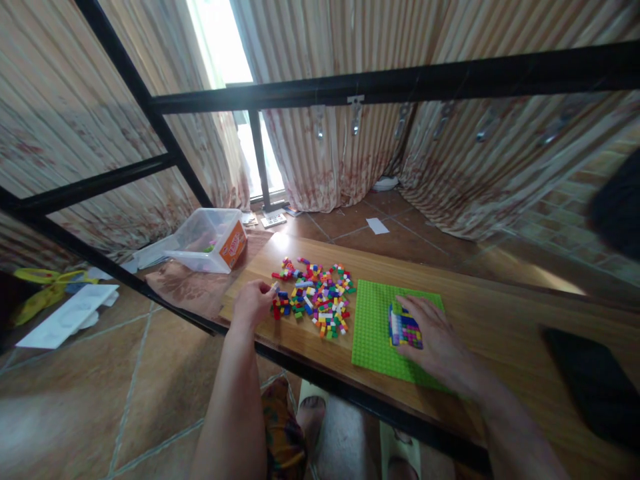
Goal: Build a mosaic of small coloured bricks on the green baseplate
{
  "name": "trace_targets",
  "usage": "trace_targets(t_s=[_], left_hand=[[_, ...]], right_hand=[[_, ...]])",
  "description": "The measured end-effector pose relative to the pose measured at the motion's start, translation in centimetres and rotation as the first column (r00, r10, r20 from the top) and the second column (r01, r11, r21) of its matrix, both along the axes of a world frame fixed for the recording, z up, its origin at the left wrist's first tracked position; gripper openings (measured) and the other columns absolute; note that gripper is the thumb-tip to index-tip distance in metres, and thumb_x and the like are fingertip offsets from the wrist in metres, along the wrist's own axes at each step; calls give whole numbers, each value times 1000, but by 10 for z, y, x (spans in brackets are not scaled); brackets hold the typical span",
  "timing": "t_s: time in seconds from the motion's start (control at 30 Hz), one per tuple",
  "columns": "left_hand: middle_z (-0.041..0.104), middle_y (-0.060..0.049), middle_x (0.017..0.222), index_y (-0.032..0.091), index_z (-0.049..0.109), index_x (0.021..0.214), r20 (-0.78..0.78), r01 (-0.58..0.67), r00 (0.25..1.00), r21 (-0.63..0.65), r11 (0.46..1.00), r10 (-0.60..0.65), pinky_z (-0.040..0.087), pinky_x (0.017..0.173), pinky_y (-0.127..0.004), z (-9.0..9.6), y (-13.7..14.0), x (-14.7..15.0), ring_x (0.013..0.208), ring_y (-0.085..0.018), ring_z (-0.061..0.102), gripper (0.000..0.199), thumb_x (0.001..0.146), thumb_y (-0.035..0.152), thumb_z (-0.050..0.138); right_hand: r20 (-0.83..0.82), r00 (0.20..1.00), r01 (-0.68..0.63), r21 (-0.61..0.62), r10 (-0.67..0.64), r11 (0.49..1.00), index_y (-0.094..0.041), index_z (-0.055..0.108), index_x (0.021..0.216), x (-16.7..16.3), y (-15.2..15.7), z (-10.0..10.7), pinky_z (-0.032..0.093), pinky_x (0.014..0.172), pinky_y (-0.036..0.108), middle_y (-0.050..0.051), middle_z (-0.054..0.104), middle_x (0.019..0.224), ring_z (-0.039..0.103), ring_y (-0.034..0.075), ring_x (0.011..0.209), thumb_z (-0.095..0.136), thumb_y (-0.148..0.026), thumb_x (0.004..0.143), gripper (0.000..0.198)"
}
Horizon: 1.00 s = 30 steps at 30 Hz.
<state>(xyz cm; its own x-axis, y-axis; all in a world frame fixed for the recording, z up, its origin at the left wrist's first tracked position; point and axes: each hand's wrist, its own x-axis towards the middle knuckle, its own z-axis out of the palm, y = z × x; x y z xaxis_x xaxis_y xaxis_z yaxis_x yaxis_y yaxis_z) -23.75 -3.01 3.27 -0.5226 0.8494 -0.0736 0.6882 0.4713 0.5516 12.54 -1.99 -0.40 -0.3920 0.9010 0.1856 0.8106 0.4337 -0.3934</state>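
My left hand [253,303] is at the left edge of a loose heap of small toy bricks [323,293], its fingertips pinched on a small pale brick [275,287]. The heap mixes many colours and lies spread on the wooden bench. To its right is a green studded baseplate [370,327]. On that plate sits a low brick build [404,328] in blue, purple, pink, white and yellow. My right hand [435,337] spans the build, fingers at its far edge and thumb at its near edge; the palm hides its right part.
A dark phone-like slab [590,387] lies on the bench [500,313] at right. A clear plastic box [200,243] with an orange label stands on the floor beyond the left end. Black metal bars [300,93] cross in front of curtains. My sandalled feet are below the bench.
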Motion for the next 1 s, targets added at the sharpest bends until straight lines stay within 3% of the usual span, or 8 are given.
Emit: trace_targets(t_s=[0.07, 0.1, 0.2, 0.3, 0.4, 0.53, 0.83, 1.0], left_hand=[[66, -2, 64, 15, 68, 69, 278, 35, 958, 149, 988, -76, 37, 58, -24, 3, 0, 7, 62, -15, 57, 22, 71, 37, 70], [65, -1, 64, 14, 67, 71, 446, 40, 884, 219, 975, -137, 38, 56, -22, 5, 0, 13, 59, -12, 55, 25, 69, 39, 72], [61, 2, 65, 14, 65, 73, 820, 26, 487, 331, 943, -301, 40, 54, -18, 14, 2, 43, 55, -7, 52, 29, 61, 36, 81], [63, 0, 73, 14, 65, 81, 946, 64, 92, 305, 950, -310, 49, 64, -21, 20, 3, 85, 62, -8, 58, 22, 67, 25, 78], [64, -2, 75, 14, 65, 85, 970, 139, -106, 234, 962, -221, 50, 64, -22, 18, 2, 122, 64, -10, 60, 16, 72, 19, 73], [65, -2, 74, 14, 67, 86, 968, 218, -186, 209, 953, -170, 49, 63, -21, 7, 0, 149, 65, -10, 60, 21, 69, 20, 77], [62, 0, 65, 13, 65, 74, 960, 158, -43, 279, 947, -276, 43, 57, -21, 7, -2, 171, 58, -9, 56, 32, 69, 42, 78], [57, 1, 62, 13, 63, 70, 953, 246, -60, 302, 921, -296, 37, 51, -19, 11, -4, 177, 57, -8, 51, 34, 68, 42, 79]], right_hand=[[-113, 993, 25, 19, -23, 999, -19, 47, 136, -3, 1, 11, 33, 110, 52, 13, 50, 140, 41, 32, 133, 60, -34, 77, 63], [-185, 982, 44, 30, -37, 999, -21, 50, 135, -6, 1, 18, 34, 110, 51, 11, 52, 138, 43, 31, 131, 58, -35, 79, 58], [-418, 906, 65, -27, -71, 998, -26, 54, 130, -23, -5, 35, 42, 102, 47, 9, 60, 129, 54, 27, 120, 56, -40, 86, 46], [-649, 757, 13, -110, -82, 994, -27, 58, 124, -44, -12, 44, 50, 89, 40, 7, 66, 118, 63, 21, 100, 55, -40, 90, 37], [-763, 643, -23, -113, -72, 993, -27, 61, 120, -60, -16, 46, 51, 85, 36, 5, 69, 105, 64, 18, 92, 58, -36, 89, 33], [-815, 571, -23, -136, -99, 990, -25, 65, 113, -61, -16, 44, 52, 78, 32, 2, 68, 94, 63, 16, 83, 65, -32, 84, 30], [-754, 651, 47, -75, -87, 996, -25, 66, 104, -46, -13, 41, 50, 69, 29, 2, 65, 92, 59, 14, 74, 69, -28, 78, 26], [-756, 642, 61, -114, -126, 992, -22, 65, 96, -40, -12, 42, 51, 67, 29, 1, 65, 86, 60, 15, 72, 73, -32, 74, 25]])
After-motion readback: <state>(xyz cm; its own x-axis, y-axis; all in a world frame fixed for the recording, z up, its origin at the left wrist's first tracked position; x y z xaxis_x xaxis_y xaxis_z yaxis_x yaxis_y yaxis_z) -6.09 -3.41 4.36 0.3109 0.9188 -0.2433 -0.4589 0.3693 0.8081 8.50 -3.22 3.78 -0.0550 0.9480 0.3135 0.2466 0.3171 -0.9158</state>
